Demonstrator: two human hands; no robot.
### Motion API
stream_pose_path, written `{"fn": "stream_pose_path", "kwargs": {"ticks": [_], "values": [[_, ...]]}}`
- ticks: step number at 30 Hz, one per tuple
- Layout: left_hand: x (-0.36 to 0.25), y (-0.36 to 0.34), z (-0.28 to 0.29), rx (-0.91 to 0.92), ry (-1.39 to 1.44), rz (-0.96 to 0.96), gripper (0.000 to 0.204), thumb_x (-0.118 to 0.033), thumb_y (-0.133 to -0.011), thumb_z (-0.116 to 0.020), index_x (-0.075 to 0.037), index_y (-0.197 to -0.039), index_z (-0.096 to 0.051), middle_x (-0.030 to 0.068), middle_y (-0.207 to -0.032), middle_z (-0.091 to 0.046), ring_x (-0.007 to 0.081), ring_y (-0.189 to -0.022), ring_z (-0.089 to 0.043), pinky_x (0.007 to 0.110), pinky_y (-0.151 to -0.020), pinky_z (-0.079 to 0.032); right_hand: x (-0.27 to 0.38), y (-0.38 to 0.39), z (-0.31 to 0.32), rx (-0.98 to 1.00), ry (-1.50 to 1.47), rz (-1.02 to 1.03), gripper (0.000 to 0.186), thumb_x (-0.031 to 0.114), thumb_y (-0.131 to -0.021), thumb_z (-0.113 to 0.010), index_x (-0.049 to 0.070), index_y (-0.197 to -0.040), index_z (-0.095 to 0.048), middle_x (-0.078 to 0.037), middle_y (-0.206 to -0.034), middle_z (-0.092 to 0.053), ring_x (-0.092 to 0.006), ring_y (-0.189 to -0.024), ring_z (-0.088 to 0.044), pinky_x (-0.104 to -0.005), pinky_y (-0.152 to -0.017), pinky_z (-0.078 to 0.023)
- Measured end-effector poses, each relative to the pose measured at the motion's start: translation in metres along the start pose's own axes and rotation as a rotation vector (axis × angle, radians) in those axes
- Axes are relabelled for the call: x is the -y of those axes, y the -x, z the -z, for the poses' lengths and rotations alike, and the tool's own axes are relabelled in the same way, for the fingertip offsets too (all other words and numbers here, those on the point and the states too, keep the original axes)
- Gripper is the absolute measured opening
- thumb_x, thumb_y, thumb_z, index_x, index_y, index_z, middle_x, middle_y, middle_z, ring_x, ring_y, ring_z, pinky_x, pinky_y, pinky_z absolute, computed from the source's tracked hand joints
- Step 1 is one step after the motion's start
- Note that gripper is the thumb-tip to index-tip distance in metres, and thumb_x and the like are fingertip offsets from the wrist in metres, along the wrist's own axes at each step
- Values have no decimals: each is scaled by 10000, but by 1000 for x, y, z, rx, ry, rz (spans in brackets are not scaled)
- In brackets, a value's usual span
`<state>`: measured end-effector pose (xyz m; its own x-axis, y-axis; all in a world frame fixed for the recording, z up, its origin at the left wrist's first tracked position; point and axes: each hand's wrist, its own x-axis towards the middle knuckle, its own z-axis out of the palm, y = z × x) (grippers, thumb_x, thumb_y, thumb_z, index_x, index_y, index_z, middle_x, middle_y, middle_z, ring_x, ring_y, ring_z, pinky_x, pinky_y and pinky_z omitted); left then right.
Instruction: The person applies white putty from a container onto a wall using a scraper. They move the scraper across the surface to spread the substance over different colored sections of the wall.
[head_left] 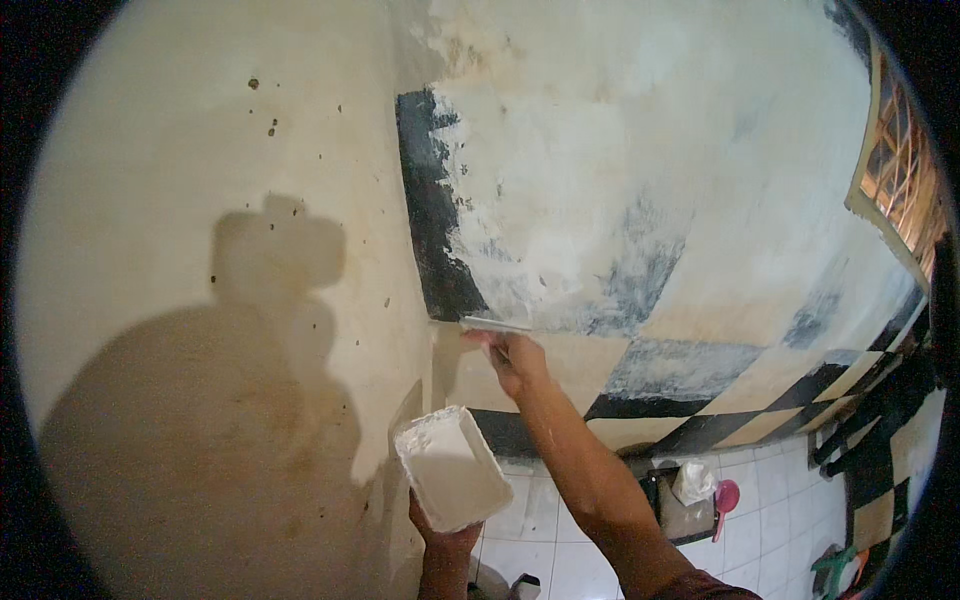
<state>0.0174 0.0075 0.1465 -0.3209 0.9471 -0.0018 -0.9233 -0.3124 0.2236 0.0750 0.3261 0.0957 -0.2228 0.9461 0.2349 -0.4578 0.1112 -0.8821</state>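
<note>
Gripping one flat scraper, your curled right hand holds its blade at the checkered wall; your left hand clasps one rectangular tub of off-white paste.

On your left, a plain cream wall carries small dark pits. Below you, near the far edge of the white-tiled floor, a dark-rimmed flat item bears a crumpled white bundle by its far edge; a pink scoop lies at its right edge. Toward the floor's right edge you have a green object, its kind unclear. High on your right is a window-like opening with crossing strands.
</note>
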Motion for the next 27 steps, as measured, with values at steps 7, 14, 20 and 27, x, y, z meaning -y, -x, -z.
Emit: {"fn": "stream_pose_path", "kwargs": {"ticks": [7,14,20,27], "values": [[-27,18,-8,-16,6,-55,553,-488,-967,-484,-145,-1401,-484,100,-1335,-575,299,-1207,-579,524,-1008,-482,195,-58,-135,-176,-491,-359,73,-12,-860,-546,-62,-895,-588,-152,-842,-605,-234,-653,-593,-326,-523,-490],[-25,19,-5,-12,28,-111,563,-488,-970,-483,-145,-1415,-464,106,-1334,-575,299,-1211,-579,542,-997,-492,198,64,-116,-216,-52,-276,125,22,-857,-609,-29,-955,-553,-112,-885,-646,-226,-793,-648,-305,-616,-529],[-26,25,10,-4,25,-107,562,-480,-971,-473,-139,-1417,-458,106,-1333,-576,309,-1206,-584,547,-999,-487,149,105,-101,-313,726,210,143,101,-840,-657,31,-956,-613,-113,-864,-656,-265,-709,-638,-401,-640,-535],[-33,26,5,-32,14,-112,575,-478,-967,-485,-127,-1420,-452,125,-1354,-559,324,-1222,-569,532,-1018,-474,164,47,-123,158,1335,1350,242,133,-774,-738,64,-981,-632,-99,-925,-605,-290,-845,-616,-391,-697,-494]]}}
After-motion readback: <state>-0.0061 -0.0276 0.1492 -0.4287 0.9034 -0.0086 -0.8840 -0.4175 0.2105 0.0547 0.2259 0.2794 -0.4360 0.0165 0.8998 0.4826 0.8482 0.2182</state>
